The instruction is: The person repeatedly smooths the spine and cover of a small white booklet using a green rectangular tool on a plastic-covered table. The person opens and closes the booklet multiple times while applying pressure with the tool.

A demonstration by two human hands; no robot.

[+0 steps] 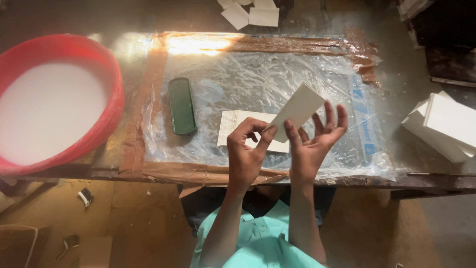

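Note:
A white rectangular card (297, 110) is lifted above the table, tilted up to the right. My left hand (246, 151) pinches its lower left corner between thumb and forefinger. My right hand (313, 144) steadies the card's lower edge with the thumb, its other fingers spread behind it. Flat on the plastic sheet (258, 84) beneath lies another white card (233, 126), partly hidden by my hands.
A dark green oblong block (181, 105) lies on the taped-down plastic to the left. A red basin of white liquid (52, 101) fills the left end. A stack of white cards (444, 126) sits at right, more white cards (250, 13) at the far edge.

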